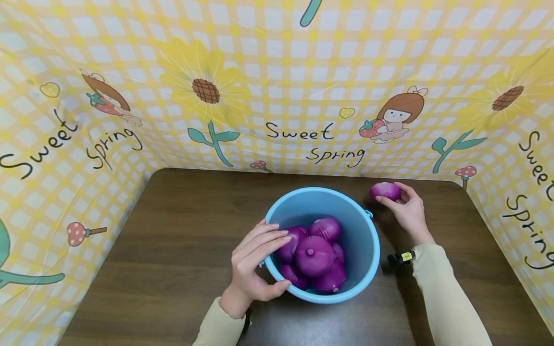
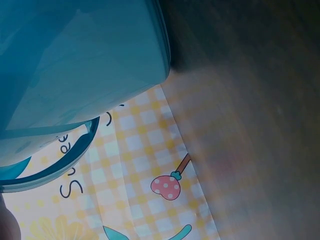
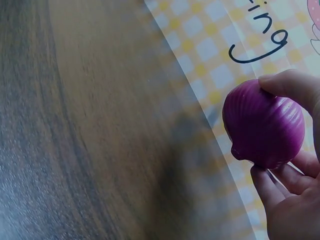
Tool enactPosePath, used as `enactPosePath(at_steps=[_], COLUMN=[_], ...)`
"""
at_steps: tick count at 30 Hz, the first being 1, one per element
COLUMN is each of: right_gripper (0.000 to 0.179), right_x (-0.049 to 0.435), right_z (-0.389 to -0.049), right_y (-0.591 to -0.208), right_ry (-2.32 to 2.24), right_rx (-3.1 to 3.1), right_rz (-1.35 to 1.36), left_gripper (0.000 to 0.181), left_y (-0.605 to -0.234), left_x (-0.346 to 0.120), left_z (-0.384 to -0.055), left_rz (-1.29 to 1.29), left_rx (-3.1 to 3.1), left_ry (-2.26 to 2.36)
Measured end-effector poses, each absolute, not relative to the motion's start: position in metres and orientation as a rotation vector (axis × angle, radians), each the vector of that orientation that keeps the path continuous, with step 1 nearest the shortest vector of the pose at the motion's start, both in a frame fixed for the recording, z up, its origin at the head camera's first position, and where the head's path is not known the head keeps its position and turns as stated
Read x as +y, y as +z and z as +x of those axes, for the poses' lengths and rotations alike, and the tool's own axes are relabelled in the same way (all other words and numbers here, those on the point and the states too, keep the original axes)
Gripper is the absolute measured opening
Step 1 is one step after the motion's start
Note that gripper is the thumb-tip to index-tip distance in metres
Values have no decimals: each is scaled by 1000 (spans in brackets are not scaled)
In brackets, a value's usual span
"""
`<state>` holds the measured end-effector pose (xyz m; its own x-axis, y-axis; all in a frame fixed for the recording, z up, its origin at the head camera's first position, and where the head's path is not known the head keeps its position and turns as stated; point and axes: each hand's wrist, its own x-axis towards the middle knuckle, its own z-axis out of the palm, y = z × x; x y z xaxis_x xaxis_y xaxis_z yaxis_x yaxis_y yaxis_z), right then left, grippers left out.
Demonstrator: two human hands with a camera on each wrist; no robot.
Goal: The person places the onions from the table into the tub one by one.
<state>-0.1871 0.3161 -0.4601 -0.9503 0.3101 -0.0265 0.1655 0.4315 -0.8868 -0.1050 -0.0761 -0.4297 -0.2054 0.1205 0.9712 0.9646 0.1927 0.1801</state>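
A light blue bucket stands on the table with several purple onions inside. On its left side my left hand holds the rim, fingers reaching over the edge and thumb at the front. The left wrist view shows the bucket's outer wall close up, with only a bit of a finger at the lower left. To the right of the bucket, my right hand grips a single purple onion between thumb and fingers. That onion is held outside the bucket, near the table's back edge.
The brown wooden table has checked yellow cloth hanging at its back and sides. A small ear of the bucket juts out on the right. A black wrist strap with a yellow tag is on my right wrist.
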Motion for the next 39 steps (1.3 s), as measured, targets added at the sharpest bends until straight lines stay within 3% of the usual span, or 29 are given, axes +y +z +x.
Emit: enactPosePath(at_steps=[39], right_gripper=[85], right_x=[306], right_z=[-173], right_y=[-447], right_ry=[1581], right_rx=[-2502], right_rz=[-360], left_gripper=[60], left_y=[-425], left_x=[-76], left_z=[-104], left_rz=[-1068], left_rx=[-1532], left_ry=[-1141])
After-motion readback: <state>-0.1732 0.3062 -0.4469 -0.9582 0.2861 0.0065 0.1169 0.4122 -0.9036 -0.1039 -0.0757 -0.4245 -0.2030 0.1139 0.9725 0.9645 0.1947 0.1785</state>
